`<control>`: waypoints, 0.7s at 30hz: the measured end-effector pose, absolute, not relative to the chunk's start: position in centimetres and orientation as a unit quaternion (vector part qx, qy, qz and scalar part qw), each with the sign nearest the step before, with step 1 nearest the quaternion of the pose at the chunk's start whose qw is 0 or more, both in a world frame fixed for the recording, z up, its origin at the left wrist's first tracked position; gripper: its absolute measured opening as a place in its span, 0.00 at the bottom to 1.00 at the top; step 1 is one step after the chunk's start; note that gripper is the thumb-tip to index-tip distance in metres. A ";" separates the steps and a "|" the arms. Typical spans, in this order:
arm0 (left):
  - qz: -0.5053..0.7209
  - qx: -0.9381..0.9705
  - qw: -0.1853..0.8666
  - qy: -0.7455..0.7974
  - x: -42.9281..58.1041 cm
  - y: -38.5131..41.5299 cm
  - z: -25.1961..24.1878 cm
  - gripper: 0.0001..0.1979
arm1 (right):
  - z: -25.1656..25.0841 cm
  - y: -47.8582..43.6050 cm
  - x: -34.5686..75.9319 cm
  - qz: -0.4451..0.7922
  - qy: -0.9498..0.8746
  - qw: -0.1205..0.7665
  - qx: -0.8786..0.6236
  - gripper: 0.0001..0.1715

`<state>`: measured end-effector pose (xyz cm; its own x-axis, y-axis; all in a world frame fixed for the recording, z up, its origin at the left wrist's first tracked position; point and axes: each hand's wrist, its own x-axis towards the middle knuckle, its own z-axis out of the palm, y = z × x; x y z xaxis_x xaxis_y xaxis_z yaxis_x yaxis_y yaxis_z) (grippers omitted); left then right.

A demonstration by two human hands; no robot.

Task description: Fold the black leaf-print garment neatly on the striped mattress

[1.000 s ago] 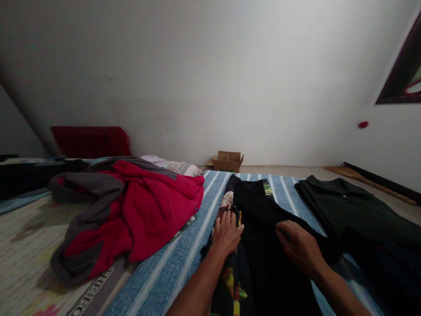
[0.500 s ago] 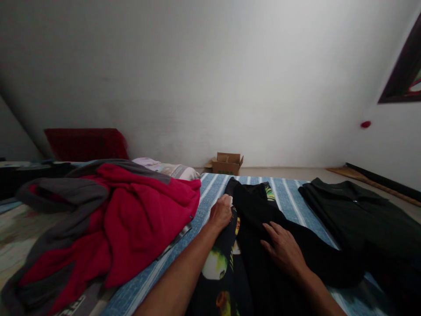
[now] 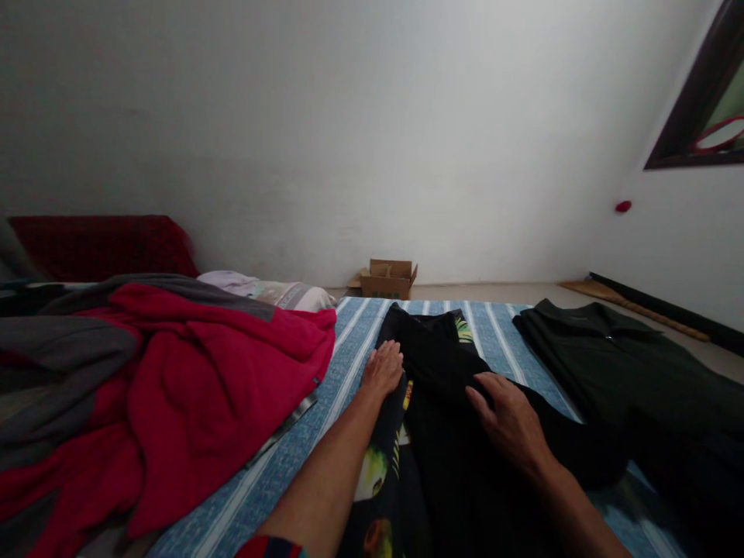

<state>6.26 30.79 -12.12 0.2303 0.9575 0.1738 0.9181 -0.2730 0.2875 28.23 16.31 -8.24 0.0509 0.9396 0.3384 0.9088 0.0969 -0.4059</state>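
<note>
A black long-sleeved top (image 3: 442, 434) with a yellow, green and white print lies partly folded on the striped blue bed cover (image 3: 232, 496). My left hand (image 3: 384, 368) rests flat on its left edge near the far end, fingers out and pressing on the cloth. One black sleeve lies slanting across the garment toward the right. On that sleeve lies my right hand (image 3: 508, 415), its thumb apart from the fingers and its palm down. Neither hand has cloth gripped in it. The near end of the top runs out of view.
A crumpled red and grey garment (image 3: 215, 380) covers the left side. To the right lies a folded dark green collared garment (image 3: 628, 356). Beyond the bed stand an open cardboard box (image 3: 387, 280) and a white wall (image 3: 372, 139). A dark red padded block (image 3: 105, 244) sits at far left.
My left hand has gone from a pinch on the top's left edge to lying flat there. My right hand stays on the sleeve. The whole view has shifted slightly to the right.
</note>
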 end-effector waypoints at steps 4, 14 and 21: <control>0.158 0.775 0.079 0.607 6.2 30.1 -11.0 0.22 | -6.6 15.6 32.0 0.015 -0.649 0.183 -0.738 0.20; 0.153 0.780 0.100 0.598 7.0 25.4 -8.8 0.22 | -3.2 11.3 37.7 -0.140 -0.592 -0.015 -0.794 0.16; 0.124 0.778 0.110 0.606 7.6 24.7 -8.9 0.24 | -2.3 10.1 41.3 -0.036 -0.519 -0.024 -0.854 0.14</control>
